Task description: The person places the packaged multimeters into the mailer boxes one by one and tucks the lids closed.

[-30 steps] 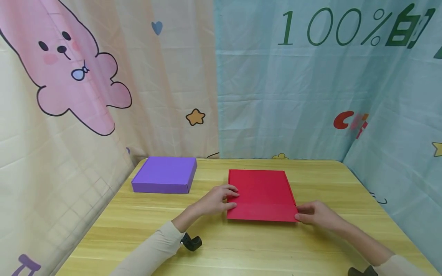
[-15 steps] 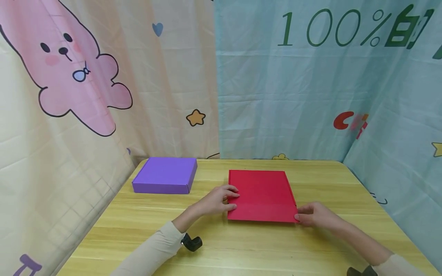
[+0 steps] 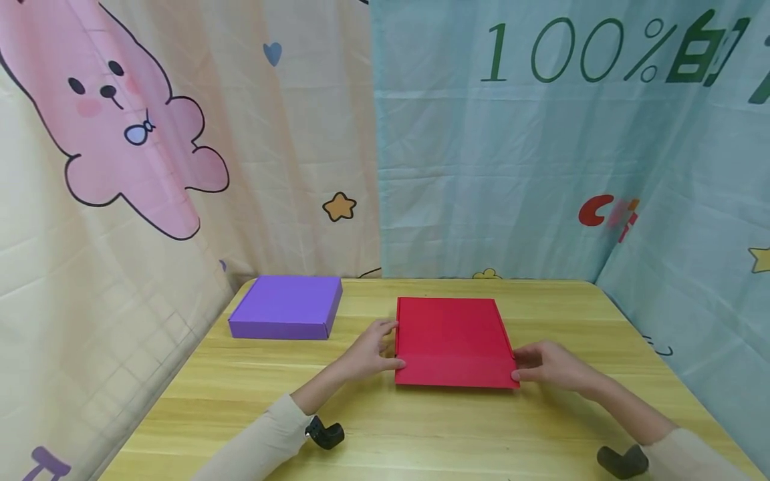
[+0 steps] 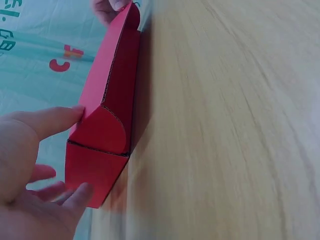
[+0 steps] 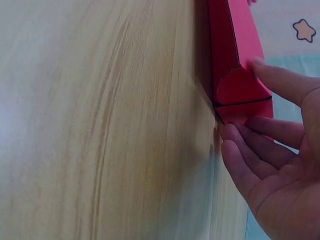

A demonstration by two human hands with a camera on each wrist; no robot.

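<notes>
A flat red cardboard box [image 3: 448, 334] lies on the table, its lid lowered and its front flap [image 3: 455, 371] sloping outward. A rounded side tab [image 4: 109, 129] shows below that flap in the left wrist view. My left hand [image 3: 368, 353] is at the box's left side, thumb tip on the flap's edge and loosely spread fingers by the side wall [image 4: 92, 170]. On the other side, my right hand [image 3: 553, 366] touches the flap's right corner with its thumb. Its nearly straight fingers [image 5: 260, 145] lie along the right side wall.
A closed purple box [image 3: 285, 307] sits at the back left of the wooden table [image 3: 445, 434]. Printed curtains [image 3: 481, 167] hang close behind the table and along its sides. A small black device [image 3: 325, 433] is strapped at each wrist.
My left fingers have slid off the lid's top to the box's left side. My right hand has shifted slightly up along the right side. The red box stays in place.
</notes>
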